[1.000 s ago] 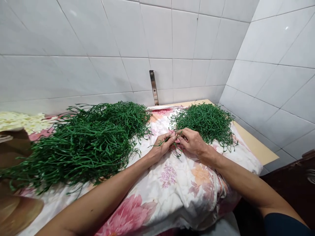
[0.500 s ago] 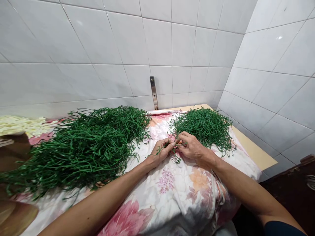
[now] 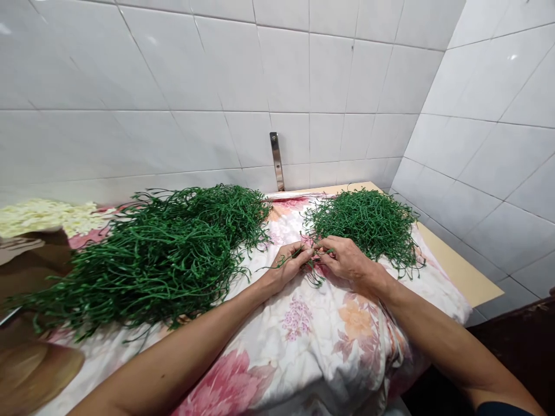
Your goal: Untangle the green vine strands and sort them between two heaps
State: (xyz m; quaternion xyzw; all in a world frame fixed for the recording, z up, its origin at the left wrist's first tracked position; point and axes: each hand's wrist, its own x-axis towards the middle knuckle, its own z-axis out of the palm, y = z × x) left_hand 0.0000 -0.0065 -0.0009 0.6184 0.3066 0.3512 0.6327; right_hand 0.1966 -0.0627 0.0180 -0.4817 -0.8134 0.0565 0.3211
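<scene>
My left hand (image 3: 291, 263) is closed on thin green artificial stems (image 3: 277, 263), whose ends stick out past the fingers to the left. Close against it, my right hand (image 3: 342, 259) pinches part of the same stems, fingertips nearly touching the left thumb. A few curled stem ends (image 3: 315, 277) hang below the fingers onto the cloth. Just behind my right hand lies a tangled pile of short green stems (image 3: 368, 216). To the left of my hands spreads a larger heap of longer green stems (image 3: 173, 254).
A floral cloth (image 3: 312, 358) covers the table, its bare yellowish board (image 3: 463, 268) showing at the right. Pale yellow pieces (image 3: 47, 216) lie at the far left, behind a brown object (image 3: 34, 271). A metal bracket (image 3: 276, 162) is fixed to the tiled wall (image 3: 182, 138).
The view has shifted slightly, so everything sits a little further right. My hands keep nearly the same pose on the stems, with the right fingers slightly lower.
</scene>
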